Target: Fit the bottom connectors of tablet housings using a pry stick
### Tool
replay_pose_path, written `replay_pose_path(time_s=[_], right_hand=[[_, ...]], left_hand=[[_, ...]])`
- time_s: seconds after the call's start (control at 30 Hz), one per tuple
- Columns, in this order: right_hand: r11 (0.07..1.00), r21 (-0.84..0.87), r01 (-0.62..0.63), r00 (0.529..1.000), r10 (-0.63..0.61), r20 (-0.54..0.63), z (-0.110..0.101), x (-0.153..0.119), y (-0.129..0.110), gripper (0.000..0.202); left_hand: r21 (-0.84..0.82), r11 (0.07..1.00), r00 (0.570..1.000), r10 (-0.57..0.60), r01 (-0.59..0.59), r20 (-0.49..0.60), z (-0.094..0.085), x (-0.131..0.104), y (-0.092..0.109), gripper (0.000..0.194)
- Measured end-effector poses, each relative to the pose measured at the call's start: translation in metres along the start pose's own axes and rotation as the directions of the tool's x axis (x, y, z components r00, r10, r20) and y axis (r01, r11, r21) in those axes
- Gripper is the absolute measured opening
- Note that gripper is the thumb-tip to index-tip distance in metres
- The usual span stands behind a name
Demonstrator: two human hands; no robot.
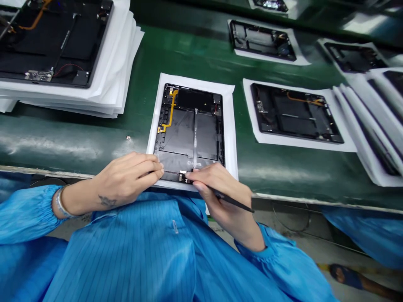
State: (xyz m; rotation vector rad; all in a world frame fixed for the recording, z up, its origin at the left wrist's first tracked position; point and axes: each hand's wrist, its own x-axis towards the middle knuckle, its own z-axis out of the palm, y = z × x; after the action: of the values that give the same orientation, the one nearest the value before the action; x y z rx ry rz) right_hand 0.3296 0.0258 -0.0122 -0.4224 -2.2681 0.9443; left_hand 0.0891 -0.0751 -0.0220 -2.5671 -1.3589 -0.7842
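In front of me an opened tablet (206, 134) lies on a white sheet (231, 126), its black inside facing up. An orange flat cable (172, 110) runs down its left side, and a grey ribbon cable (195, 134) crosses its middle. My left hand (126, 178) is closed at the tablet's lower left corner, its bent fingertips against the edge. Between finger and thumb, my right hand (222, 188) grips a slim black tool (234, 202). The right fingertips touch the small circuit board (183, 176) at the near edge; the tool's working tip is hidden under them.
At the left, another opened tablet (37, 50) tops a stack of white sheets (126, 79). More tablets lie to the right (296, 113) and behind (262, 40). A tiny metal part (128, 137) sits on the green bench (91, 140). Wrapped units (371, 138) lean at far right.
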Motion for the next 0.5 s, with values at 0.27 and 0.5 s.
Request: replay_pose_path(time_s=[0.27, 0.5], right_hand=[[0.993, -0.084, 0.082, 0.996, -0.079, 0.035, 0.004, -0.005, 0.000, 0.020], [0.996, 0.077, -0.047, 0.959, 0.066, -0.276, 0.011, -0.004, 0.004, 0.019]], left_hand=[[-0.144, 0.973, 0.983, -0.180, 0.181, 0.022, -0.003, 0.003, -0.001, 0.029], [-0.621, 0.026, 0.419, -0.760, 0.783, 0.496, -0.024, 0.050, -0.035, 0.088]])
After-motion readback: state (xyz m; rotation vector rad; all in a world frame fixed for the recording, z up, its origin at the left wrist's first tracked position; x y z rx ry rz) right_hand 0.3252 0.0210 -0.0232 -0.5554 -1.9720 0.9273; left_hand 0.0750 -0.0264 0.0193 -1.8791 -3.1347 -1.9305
